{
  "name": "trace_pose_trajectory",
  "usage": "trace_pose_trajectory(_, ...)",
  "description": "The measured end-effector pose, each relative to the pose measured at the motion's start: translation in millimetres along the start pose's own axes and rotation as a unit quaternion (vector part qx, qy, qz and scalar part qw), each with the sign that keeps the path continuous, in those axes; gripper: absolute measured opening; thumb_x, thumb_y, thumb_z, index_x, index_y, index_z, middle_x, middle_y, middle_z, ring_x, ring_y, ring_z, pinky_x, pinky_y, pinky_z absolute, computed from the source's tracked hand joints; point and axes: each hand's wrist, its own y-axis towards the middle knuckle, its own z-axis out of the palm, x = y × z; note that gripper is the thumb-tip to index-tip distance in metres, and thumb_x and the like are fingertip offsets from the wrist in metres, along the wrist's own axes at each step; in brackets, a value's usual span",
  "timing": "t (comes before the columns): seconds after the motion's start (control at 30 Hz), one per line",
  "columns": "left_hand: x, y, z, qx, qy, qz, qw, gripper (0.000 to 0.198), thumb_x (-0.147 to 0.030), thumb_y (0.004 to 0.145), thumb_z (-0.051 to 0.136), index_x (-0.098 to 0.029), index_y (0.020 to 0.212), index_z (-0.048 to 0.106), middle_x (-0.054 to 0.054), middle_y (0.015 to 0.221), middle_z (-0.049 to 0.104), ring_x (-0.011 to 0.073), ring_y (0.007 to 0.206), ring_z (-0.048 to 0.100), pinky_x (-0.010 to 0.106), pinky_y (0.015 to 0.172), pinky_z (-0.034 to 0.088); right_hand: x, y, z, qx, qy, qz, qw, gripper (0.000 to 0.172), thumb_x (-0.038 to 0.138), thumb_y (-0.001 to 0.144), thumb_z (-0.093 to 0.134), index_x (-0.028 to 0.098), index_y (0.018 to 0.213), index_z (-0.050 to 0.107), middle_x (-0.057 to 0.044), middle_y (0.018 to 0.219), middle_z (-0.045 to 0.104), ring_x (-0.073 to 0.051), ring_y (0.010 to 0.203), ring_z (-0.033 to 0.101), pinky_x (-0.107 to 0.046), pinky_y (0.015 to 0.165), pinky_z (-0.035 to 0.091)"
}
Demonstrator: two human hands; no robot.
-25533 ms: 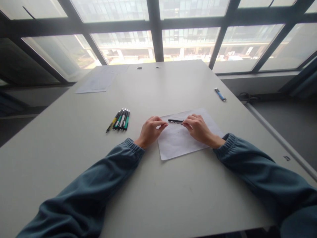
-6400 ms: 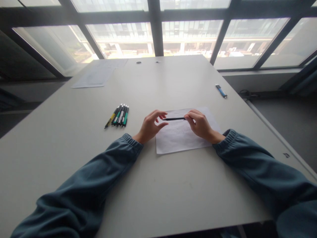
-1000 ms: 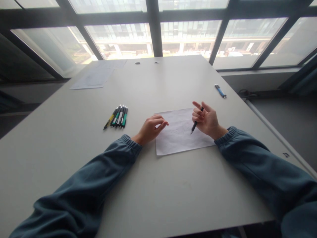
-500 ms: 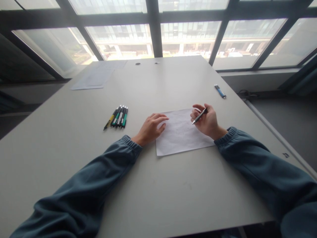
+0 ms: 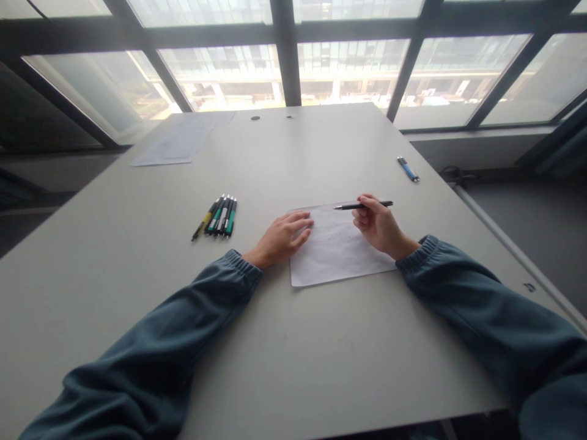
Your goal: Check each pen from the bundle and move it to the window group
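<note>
My right hand point(image 5: 378, 225) holds a black pen point(image 5: 362, 206) level above the far edge of a white sheet of paper point(image 5: 337, 250), its silver tip pointing left. The fingers are curled round the pen's middle. My left hand point(image 5: 282, 237) lies flat on the table with its fingers stretched out, the fingertips resting on the sheet's left edge. Faint pencil-like marks show on the paper.
A row of several pens point(image 5: 217, 216) lies on the grey table point(image 5: 284, 342) left of my left hand. A blue pen point(image 5: 408, 168) rests near the right edge. More paper sheets point(image 5: 177, 143) lie at the far left. Windows stand beyond the table.
My right hand turned the pen from pointing down at the paper to lying level with its tip leftward. My left hand flattened onto the sheet's edge.
</note>
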Motion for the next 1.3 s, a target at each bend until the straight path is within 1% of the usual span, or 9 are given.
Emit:
trace_pose_trajectory(0.13, -1.2, 0.0, -1.5, 0.027, 0.007, 0.002, 1.000, 0.041, -0.034, 0.101, 0.046, -0.022, 0.136, 0.063, 0.008, 0.153, 0.053, 0.0278, 0.145, 0.045, 0.050, 0.123, 0.037, 0.3, 1.8, -1.5, -0.020, -0.018, 0.015, 1.000, 0.030, 0.039, 0.078, 0.074, 0.023, 0.102, 0.068, 0.000, 0.083, 0.067, -0.010, 0.066, 0.058, -0.020, 0.049, 0.040)
trace_pose_trajectory(0.23, -2.1, -0.2, -2.5, 0.045, 0.016, 0.006, 0.999, 0.043, -0.030, 0.100, 0.044, -0.022, 0.139, 0.060, 0.008, 0.157, 0.049, 0.0288, 0.150, 0.039, 0.053, 0.126, 0.031, 0.4, 1.8, 0.2, -0.010, -0.052, 0.003, 0.999, 0.031, 0.041, 0.077, 0.077, 0.024, 0.101, 0.068, -0.002, 0.099, 0.071, -0.011, 0.072, 0.061, -0.020, 0.050, 0.041)
trace_pose_trajectory(0.33, -3.2, -0.8, -3.8, 0.049, 0.029, 0.011, 0.998, 0.044, -0.036, 0.100, 0.046, -0.023, 0.141, 0.058, 0.008, 0.158, 0.047, 0.0291, 0.151, 0.037, 0.053, 0.127, 0.029, -1.9, 0.5, 3.3, -0.018, -0.112, -0.056, 0.992, 0.031, 0.038, 0.072, 0.085, 0.023, 0.086, 0.062, 0.004, 0.073, 0.064, -0.008, 0.058, 0.054, -0.020, 0.046, 0.033)
trace_pose_trajectory(0.43, -4.3, -1.0, -5.4, 0.047, 0.036, 0.015, 0.998, 0.047, -0.045, 0.099, 0.052, -0.024, 0.141, 0.057, 0.008, 0.157, 0.047, 0.0298, 0.150, 0.038, 0.053, 0.126, 0.029, -5.9, -3.4, 6.5, -0.013, -0.221, -0.128, 0.967, 0.035, 0.043, 0.076, 0.084, 0.022, 0.075, 0.055, 0.008, 0.053, 0.051, -0.007, 0.046, 0.045, -0.021, 0.042, 0.028)
trace_pose_trajectory(0.53, -5.2, 0.0, -7.0, 0.045, 0.031, 0.015, 0.998, 0.050, -0.048, 0.096, 0.057, -0.025, 0.140, 0.058, 0.008, 0.157, 0.048, 0.0307, 0.149, 0.039, 0.053, 0.125, 0.031, -9.9, -9.3, 9.6, 0.049, -0.317, -0.143, 0.936, 0.034, 0.050, 0.086, 0.074, 0.021, 0.077, 0.058, 0.004, 0.055, 0.059, -0.009, 0.044, 0.049, -0.023, 0.043, 0.035)
trace_pose_trajectory(0.63, -5.7, 1.6, -7.9, 0.045, 0.025, 0.011, 0.999, 0.050, -0.049, 0.096, 0.058, -0.026, 0.140, 0.058, 0.008, 0.156, 0.048, 0.0308, 0.148, 0.040, 0.052, 0.125, 0.032, -13.7, -14.1, 11.4, 0.108, -0.371, -0.123, 0.914, 0.033, 0.049, 0.085, 0.075, 0.019, 0.080, 0.061, 0.002, 0.060, 0.062, -0.011, 0.047, 0.054, -0.023, 0.045, 0.039)
trace_pose_trajectory(0.87, -6.5, 3.5, -8.6, 0.044, 0.033, 0.010, 0.998, 0.050, -0.049, 0.097, 0.056, -0.025, 0.140, 0.058, 0.008, 0.156, 0.048, 0.0298, 0.148, 0.040, 0.051, 0.124, 0.033, -21.4, -15.8, 9.8, 0.087, -0.469, -0.092, 0.874, 0.036, 0.048, 0.082, 0.075, 0.020, 0.069, 0.056, 0.003, 0.050, 0.058, -0.010, 0.040, 0.048, -0.023, 0.041, 0.033)
trace_pose_trajectory(1.03, -7.3, 3.8, -8.9, 0.041, 0.032, 0.012, 0.999, 0.050, -0.049, 0.096, 0.058, -0.026, 0.140, 0.058, 0.007, 0.156, 0.049, 0.0301, 0.148, 0.041, 0.051, 0.124, 0.033, -25.3, -13.6, 5.8, 0.085, -0.517, -0.125, 0.843, 0.029, 0.037, 0.081, 0.073, 0.021, 0.070, 0.052, 0.002, 0.056, 0.059, -0.011, 0.048, 0.050, -0.023, 0.047, 0.035)
trace_pose_trajectory(1.3, -6.6, 4.6, -8.4, 0.033, 0.016, 0.013, 0.999, 0.049, -0.049, 0.095, 0.060, -0.027, 0.138, 0.060, 0.008, 0.154, 0.051, 0.0306, 0.147, 0.042, 0.051, 0.123, 0.035, -26.5, -14.2, 3.4, 0.102, -0.504, -0.115, 0.850, 0.027, 0.033, 0.082, 0.071, 0.023, 0.070, 0.050, 0.005, 0.051, 0.052, -0.012, 0.047, 0.047, -0.024, 0.047, 0.033)
